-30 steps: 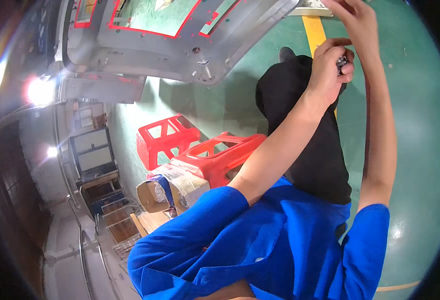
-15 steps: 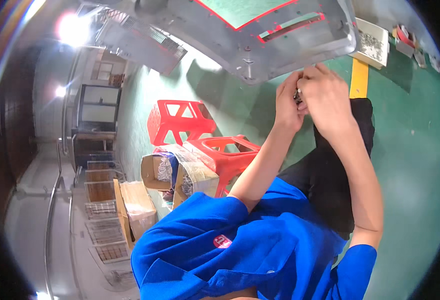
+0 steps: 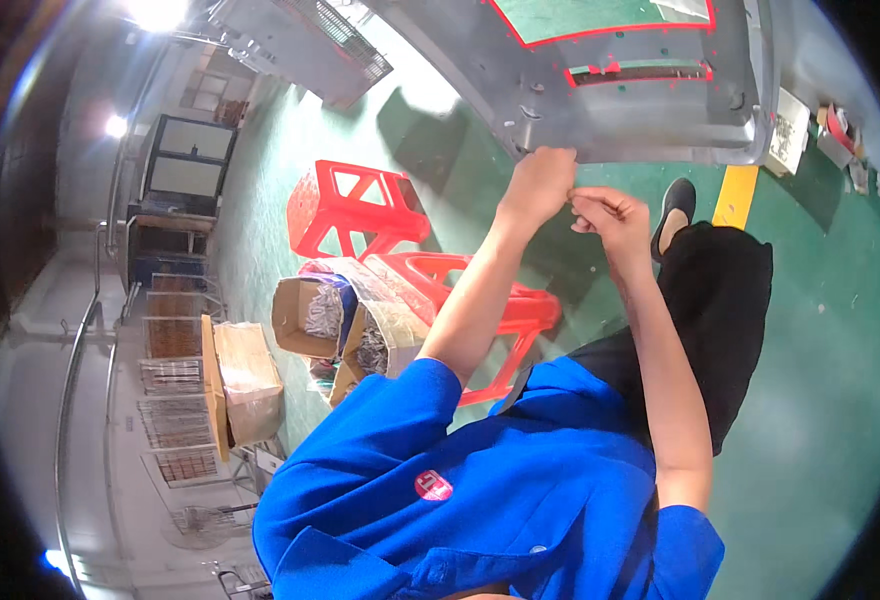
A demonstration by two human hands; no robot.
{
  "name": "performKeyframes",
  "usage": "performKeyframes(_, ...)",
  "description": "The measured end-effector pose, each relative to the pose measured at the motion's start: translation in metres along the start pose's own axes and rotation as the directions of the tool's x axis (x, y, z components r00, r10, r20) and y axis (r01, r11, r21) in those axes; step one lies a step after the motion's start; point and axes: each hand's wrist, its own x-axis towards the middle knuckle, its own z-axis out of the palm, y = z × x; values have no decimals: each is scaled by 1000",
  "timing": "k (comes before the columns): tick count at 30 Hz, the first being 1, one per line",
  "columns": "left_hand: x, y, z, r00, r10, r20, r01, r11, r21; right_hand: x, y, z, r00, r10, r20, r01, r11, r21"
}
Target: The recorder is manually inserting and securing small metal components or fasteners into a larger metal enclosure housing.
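Observation:
A large grey moulded panel [image 3: 650, 120] with red-edged cut-outs hangs over the floor at the top. Just below its lower left corner, near a small round post [image 3: 527, 125], is my left hand [image 3: 538, 188], closed in a fist. Small shiny metal parts showed in that palm earlier; the curled fingers hide them now. My right hand [image 3: 612, 218] is right beside it, thumb and forefinger pinched together and the other fingers curled. Whatever lies in that pinch is too small to make out.
Two red plastic stools [image 3: 345, 210] stand at the left, the nearer partly behind my left forearm. By them are open cardboard boxes [image 3: 300, 318] of small parts. A white bin [image 3: 788, 132] sits at the upper right beside a yellow floor stripe [image 3: 735, 197].
My hands have drawn apart and moved left relative to the panel, toward its lower left corner. The left hand has closed over the small parts; the right has come out of it in a pinch.

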Motion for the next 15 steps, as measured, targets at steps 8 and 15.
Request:
performKeyframes(8,20,-16,-1,955,271,123,-283,954,97,-2,52,-7,942,106,-319,-23,967,252)
performKeyframes(15,37,-9,-24,836,342,429,-304,940,-156,6,72,-7,874,2,-485,-29,998,-47)
